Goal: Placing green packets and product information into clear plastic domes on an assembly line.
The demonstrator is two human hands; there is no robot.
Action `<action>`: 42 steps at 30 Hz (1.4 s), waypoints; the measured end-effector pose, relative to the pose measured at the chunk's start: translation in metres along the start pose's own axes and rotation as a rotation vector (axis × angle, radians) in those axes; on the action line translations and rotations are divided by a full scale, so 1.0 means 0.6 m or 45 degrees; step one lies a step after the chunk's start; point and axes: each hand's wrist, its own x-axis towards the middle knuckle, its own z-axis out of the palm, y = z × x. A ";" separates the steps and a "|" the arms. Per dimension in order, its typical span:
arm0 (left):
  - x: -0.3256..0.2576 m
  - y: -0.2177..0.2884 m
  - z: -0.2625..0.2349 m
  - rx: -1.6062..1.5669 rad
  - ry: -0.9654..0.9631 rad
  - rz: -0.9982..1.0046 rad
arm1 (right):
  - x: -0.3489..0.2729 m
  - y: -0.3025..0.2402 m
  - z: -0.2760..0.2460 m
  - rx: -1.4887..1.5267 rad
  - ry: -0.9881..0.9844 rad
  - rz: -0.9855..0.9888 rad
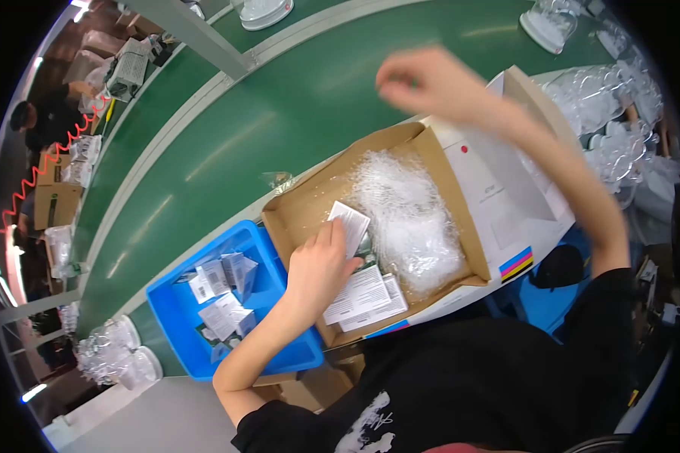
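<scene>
My left hand (317, 266) is over the left side of an open cardboard box (298, 198). Its fingers are closed on a small white printed leaflet (353, 220), with the thumb lower down. More leaflets (363, 296) lie stacked just below it in the same box. Beside them, a heap of clear plastic pieces (408, 215) fills the box's right half. My right hand (434, 84) is in the air above the green conveyor belt, past the box's far edge. Its fingers look curled but are smeared by motion, and nothing is plainly visible in them.
A blue plastic bin (196, 355) holding small printed packets (223, 313) stands left of the box. The green belt (317, 90) curves behind. A white printed carton (483, 177) lies at the right, with bagged clear items (593, 98) beyond. A metal post (196, 34) rises far left.
</scene>
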 end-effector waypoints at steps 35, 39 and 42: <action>-0.033 -0.029 -0.026 -0.754 0.501 0.030 | -0.094 -0.041 0.231 0.371 0.409 -0.219; -0.036 -0.030 -0.032 -0.727 0.343 0.127 | -0.095 -0.041 0.234 0.316 0.398 -0.299; -0.034 -0.031 -0.034 -0.760 0.376 0.158 | -0.097 -0.045 0.229 0.364 0.312 -0.259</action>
